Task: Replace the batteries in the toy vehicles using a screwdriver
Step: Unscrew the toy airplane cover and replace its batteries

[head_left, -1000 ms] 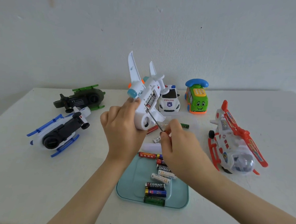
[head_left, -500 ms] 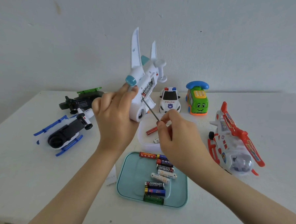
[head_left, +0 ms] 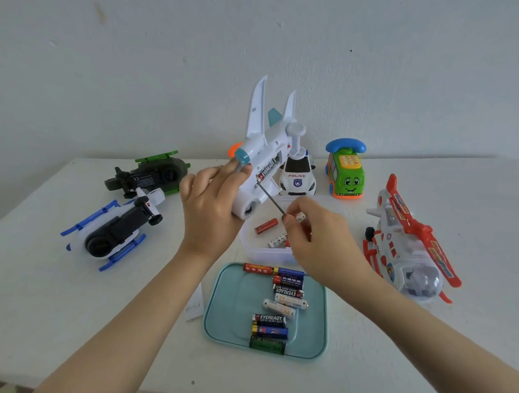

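Your left hand (head_left: 212, 215) grips the white toy plane (head_left: 265, 148) off the table, wings sticking up and belly turned toward you, with an Eveready battery (head_left: 266, 172) showing in the open compartment. The screwdriver (head_left: 271, 198) is a thin metal shaft, slanting from your right hand (head_left: 316, 241) pinch up to that compartment. The loose batteries (head_left: 287, 293) lie in a row just below both wrists.
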`<state>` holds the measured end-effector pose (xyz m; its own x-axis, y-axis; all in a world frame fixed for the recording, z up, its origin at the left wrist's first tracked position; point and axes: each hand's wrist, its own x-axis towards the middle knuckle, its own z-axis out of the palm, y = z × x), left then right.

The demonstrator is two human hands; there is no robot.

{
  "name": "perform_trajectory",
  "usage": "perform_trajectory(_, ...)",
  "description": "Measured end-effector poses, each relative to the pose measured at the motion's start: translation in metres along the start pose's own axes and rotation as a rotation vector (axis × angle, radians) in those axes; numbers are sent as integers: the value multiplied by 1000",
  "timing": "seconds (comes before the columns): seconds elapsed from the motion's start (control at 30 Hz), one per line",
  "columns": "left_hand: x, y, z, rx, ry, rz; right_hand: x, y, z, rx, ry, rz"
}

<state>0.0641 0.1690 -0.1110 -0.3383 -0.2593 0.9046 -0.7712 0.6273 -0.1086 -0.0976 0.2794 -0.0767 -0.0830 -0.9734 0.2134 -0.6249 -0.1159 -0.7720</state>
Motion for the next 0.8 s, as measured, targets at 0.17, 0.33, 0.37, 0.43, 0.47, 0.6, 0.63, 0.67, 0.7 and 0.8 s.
perform_trajectory(0.17, 1, 6, 4, 33, 10, -5, -3, 0, 13, 5, 57, 39)
perform_trajectory(0.33, -1, 8, 12, 95, 23, 41, -6, 5, 17, 11, 46, 100)
perform_trajectory(0.37, -3, 6, 13, 94, 23, 40, -6, 7, 15, 6, 31, 111)
perform_trajectory(0.43, -7, 3, 14, 88, 11, 34, -6, 11, 9, -12, -4, 135)
perform_trajectory(0.47, -9, 1, 15, 87, 1, 31, -5, 13, 6, -25, -17, 147)
perform_trajectory(0.6, -11, -3, 16, 97, -13, 49, -2, 19, -5, -103, -64, 201)
perform_trajectory(0.63, -11, -4, 17, 100, -9, 64, -2, 19, -7, -126, -80, 209)
perform_trajectory(0.67, -11, -5, 17, 104, -4, 77, -2, 19, -9, -155, -95, 213)
perform_trajectory(0.7, -11, -6, 17, 108, -1, 84, -2, 19, -12, -190, -107, 216)
perform_trajectory(0.8, -11, -8, 19, 125, 12, 109, -2, 14, -19, -281, -123, 205)
